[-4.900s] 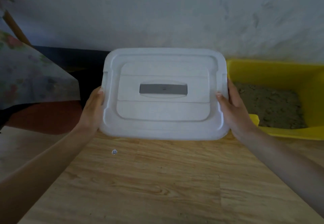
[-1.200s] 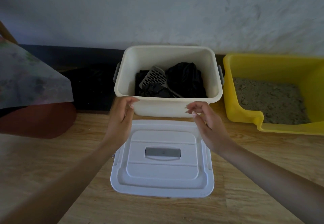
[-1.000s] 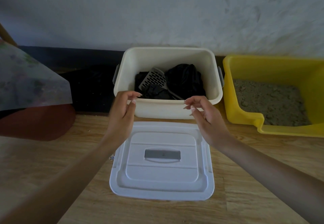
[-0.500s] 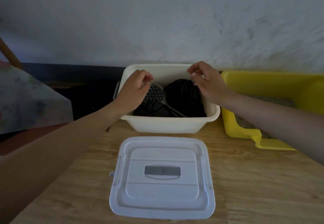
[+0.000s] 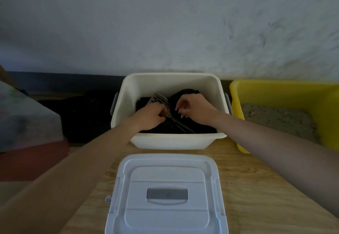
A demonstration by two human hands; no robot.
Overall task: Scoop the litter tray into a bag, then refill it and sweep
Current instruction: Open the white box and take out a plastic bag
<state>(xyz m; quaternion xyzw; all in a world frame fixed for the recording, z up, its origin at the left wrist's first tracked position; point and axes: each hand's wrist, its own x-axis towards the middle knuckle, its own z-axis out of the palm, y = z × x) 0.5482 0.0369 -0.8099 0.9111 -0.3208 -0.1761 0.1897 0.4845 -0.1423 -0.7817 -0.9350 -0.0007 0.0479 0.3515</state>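
Half a second ago our hands were at the rim; now both are down inside the cream plastic storage tub (image 5: pixel 170 143), so we are fetching tools before scooping. Our left hand (image 5: pixel 149 116) closes on the grey slotted litter scoop (image 5: pixel 160 100); our right hand (image 5: pixel 195 108) hovers curled over black bags (image 5: pixel 203 127), holding nothing. Rightmost, the yellow litter tray (image 5: pixel 282 89) holds untouched sandy litter (image 5: pixel 275 120).

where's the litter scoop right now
In the white bin at centre, the litter scoop leans between both hands, left hand at its handle, black bag to its right.
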